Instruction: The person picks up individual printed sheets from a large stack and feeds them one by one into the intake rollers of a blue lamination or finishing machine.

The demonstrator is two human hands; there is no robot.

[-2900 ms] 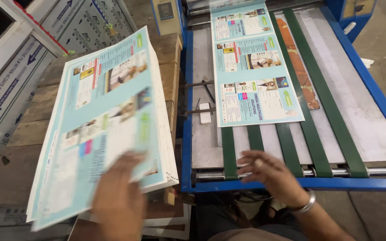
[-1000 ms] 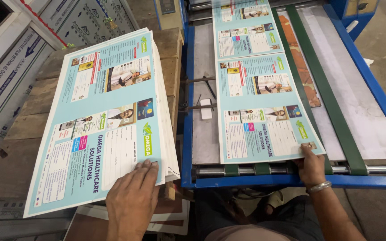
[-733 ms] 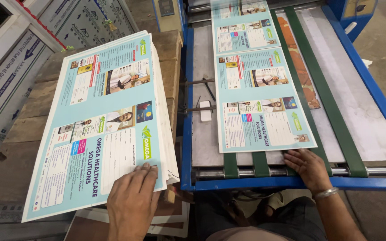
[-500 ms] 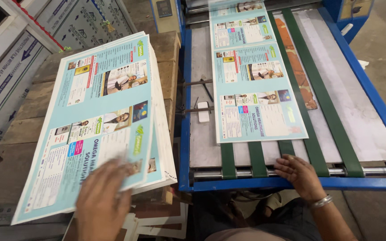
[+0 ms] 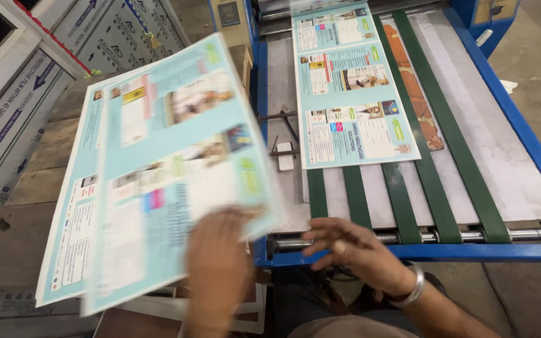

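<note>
My left hand (image 5: pixel 217 263) grips the near edge of a large light-blue printed sheet (image 5: pixel 176 169), lifted and blurred above the stack of like sheets (image 5: pixel 73 213) on the left. My right hand (image 5: pixel 352 247) hovers with fingers spread at the near end of the blue-framed conveyor (image 5: pixel 408 253), holding nothing. A metal bangle sits on its wrist. Another printed sheet (image 5: pixel 352 94) lies on the green belts (image 5: pixel 402 200), further up the conveyor, apart from my right hand.
A wooden pallet surface (image 5: pixel 39 163) lies under the stack. White panels with arrows (image 5: pixel 14 106) lean at the far left. An orange-brown strip (image 5: pixel 417 106) lies on the conveyor bed right of the sheet. A steel roller (image 5: pixel 521 235) crosses the conveyor's near end.
My left hand has lifted the top sheet off the stack and swung it right toward the conveyor. The sheet on the belts has travelled further away. My right hand has drawn back to the near edge.
</note>
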